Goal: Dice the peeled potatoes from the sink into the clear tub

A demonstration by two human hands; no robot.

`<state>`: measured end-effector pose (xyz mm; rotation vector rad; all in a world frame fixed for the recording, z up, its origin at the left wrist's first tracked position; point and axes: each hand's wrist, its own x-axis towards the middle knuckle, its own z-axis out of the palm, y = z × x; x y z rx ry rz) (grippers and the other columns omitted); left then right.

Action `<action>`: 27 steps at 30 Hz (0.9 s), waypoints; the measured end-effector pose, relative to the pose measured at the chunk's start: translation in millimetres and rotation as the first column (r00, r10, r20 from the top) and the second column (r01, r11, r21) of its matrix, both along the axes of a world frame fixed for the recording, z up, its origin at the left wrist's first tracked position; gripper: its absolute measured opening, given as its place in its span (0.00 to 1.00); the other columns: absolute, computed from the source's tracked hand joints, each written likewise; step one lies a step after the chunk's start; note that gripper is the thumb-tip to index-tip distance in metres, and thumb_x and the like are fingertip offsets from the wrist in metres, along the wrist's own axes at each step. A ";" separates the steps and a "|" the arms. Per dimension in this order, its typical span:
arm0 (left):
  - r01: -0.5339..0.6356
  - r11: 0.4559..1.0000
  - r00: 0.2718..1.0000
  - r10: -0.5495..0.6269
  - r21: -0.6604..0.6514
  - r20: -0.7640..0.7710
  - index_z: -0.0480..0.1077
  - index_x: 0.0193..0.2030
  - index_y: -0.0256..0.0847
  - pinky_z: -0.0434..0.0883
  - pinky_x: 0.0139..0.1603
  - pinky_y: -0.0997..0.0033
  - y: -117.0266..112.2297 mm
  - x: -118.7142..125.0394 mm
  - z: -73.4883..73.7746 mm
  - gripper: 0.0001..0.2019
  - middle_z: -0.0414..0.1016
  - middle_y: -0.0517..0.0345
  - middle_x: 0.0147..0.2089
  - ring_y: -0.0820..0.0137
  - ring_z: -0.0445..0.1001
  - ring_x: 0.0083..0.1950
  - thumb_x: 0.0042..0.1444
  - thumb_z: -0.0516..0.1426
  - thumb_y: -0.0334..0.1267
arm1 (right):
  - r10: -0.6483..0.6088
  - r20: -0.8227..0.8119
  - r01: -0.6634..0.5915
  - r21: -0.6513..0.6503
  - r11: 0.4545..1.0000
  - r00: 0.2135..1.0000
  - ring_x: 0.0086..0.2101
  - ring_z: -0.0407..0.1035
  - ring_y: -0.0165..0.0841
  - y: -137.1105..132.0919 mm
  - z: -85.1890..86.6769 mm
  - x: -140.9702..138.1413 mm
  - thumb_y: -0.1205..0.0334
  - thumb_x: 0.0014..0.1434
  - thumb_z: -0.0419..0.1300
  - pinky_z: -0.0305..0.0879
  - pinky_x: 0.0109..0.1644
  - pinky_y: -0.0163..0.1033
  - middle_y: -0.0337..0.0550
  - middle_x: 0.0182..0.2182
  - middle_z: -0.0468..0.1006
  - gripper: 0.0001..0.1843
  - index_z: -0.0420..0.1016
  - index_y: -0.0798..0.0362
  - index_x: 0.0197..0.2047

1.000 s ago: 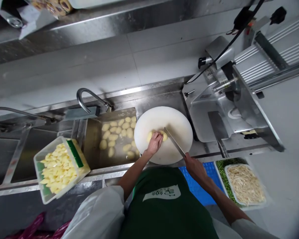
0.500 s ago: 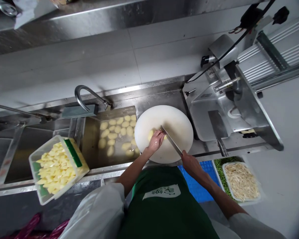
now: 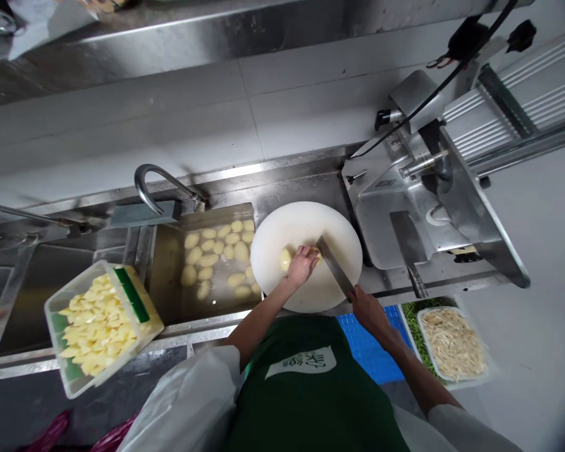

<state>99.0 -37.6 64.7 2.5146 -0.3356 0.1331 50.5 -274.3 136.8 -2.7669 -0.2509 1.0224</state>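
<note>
A round white cutting board [image 3: 306, 226] lies on the steel counter beside the sink. My left hand [image 3: 302, 265] is closed over a peeled potato [image 3: 286, 258] in the board's middle, pinning it down. My right hand [image 3: 366, 309] grips the handle of a cleaver [image 3: 333, 266] at the board's near right edge. The blade slants up-left and meets the potato next to my left fingers.
A water-filled sink [image 3: 211, 260] left of the board holds several peeled potatoes. A clear tub of cut potato pieces [image 3: 98, 320] rests on the sink's left rim. A metal slicer [image 3: 419, 207] stands to the right. Below it are a blue crate [image 3: 370, 345] and a tray of pale shreds [image 3: 452, 345].
The cleaver blade has shifted slightly right along the potato while my left hand keeps holding it. The view drifted a little.
</note>
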 end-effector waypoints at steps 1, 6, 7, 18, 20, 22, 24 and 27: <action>0.007 1.000 1.000 -0.007 0.003 -0.015 0.75 0.47 0.40 0.72 0.53 0.55 -3.0 3.8 -2.0 0.10 0.71 0.48 0.50 0.59 0.67 0.52 0.67 0.53 0.34 | -0.004 -0.004 0.004 -0.013 1.000 1.000 0.35 0.75 0.38 -0.2 1.6 -4.3 0.63 0.72 0.41 0.47 0.32 0.39 0.50 0.35 0.79 0.12 0.63 0.56 0.49; 0.070 0.996 0.995 -0.073 -0.050 -0.064 0.74 0.35 0.38 0.71 0.50 0.58 -2.8 8.3 -5.6 0.13 0.71 0.50 0.40 0.62 0.67 0.44 0.67 0.50 0.31 | -0.040 -0.002 0.040 -0.018 0.999 0.999 0.33 0.75 0.38 12.3 12.9 -31.6 0.65 0.72 0.41 0.46 0.31 0.38 0.49 0.33 0.78 0.11 0.62 0.56 0.48; 0.077 0.995 0.995 -0.081 -0.066 -0.066 0.74 0.34 0.38 0.71 0.49 0.59 -1.2 7.4 -5.2 0.14 0.71 0.50 0.39 0.62 0.67 0.43 0.67 0.49 0.30 | -0.050 -0.009 0.050 0.002 0.999 0.999 0.33 0.75 0.38 15.1 15.3 -36.5 0.64 0.72 0.40 0.46 0.31 0.38 0.49 0.32 0.78 0.11 0.61 0.56 0.48; 0.073 0.987 0.992 -0.087 -0.145 -0.090 0.75 0.35 0.38 0.72 0.49 0.57 2.2 6.8 -2.2 0.17 0.73 0.49 0.38 0.61 0.70 0.44 0.68 0.46 0.33 | -0.072 -0.086 0.075 0.034 0.997 0.994 0.37 0.76 0.40 43.2 8.9 -25.9 0.65 0.71 0.40 0.56 0.33 0.37 0.54 0.35 0.78 0.12 0.62 0.58 0.49; 0.077 0.983 0.993 -0.091 -0.168 -0.077 0.74 0.34 0.38 0.72 0.48 0.57 4.0 5.3 1.1 0.17 0.74 0.49 0.37 0.61 0.71 0.43 0.68 0.46 0.35 | -0.059 -0.073 0.061 0.034 0.998 0.996 0.39 0.76 0.40 53.1 2.6 -16.1 0.68 0.71 0.39 0.59 0.36 0.37 0.57 0.37 0.78 0.13 0.62 0.59 0.50; 0.067 0.977 0.996 -0.079 -0.202 -0.051 0.74 0.34 0.40 0.73 0.46 0.58 6.1 4.3 9.6 0.16 0.74 0.50 0.37 0.62 0.72 0.41 0.68 0.47 0.37 | -0.049 -0.061 0.051 0.038 0.998 0.997 0.41 0.76 0.40 59.4 -2.2 -10.2 0.69 0.70 0.39 0.61 0.39 0.37 0.58 0.38 0.78 0.14 0.62 0.60 0.50; 0.025 0.975 1.000 -0.024 -0.219 0.008 0.74 0.37 0.41 0.73 0.46 0.59 7.5 7.3 23.4 0.15 0.74 0.51 0.38 0.64 0.72 0.42 0.68 0.48 0.39 | -0.047 -0.056 0.049 0.035 0.998 0.997 0.41 0.76 0.41 61.4 -5.1 -8.8 0.68 0.70 0.41 0.63 0.41 0.38 0.59 0.39 0.77 0.14 0.62 0.61 0.52; 0.074 0.992 0.995 -0.066 -0.106 0.079 0.74 0.43 0.41 0.70 0.52 0.56 4.8 25.2 45.6 0.14 0.75 0.49 0.43 0.61 0.71 0.48 0.68 0.50 0.44 | -0.059 -0.053 0.061 0.037 0.997 0.997 0.43 0.76 0.42 59.8 -7.2 -11.3 0.67 0.70 0.42 0.64 0.43 0.39 0.60 0.40 0.77 0.16 0.60 0.63 0.58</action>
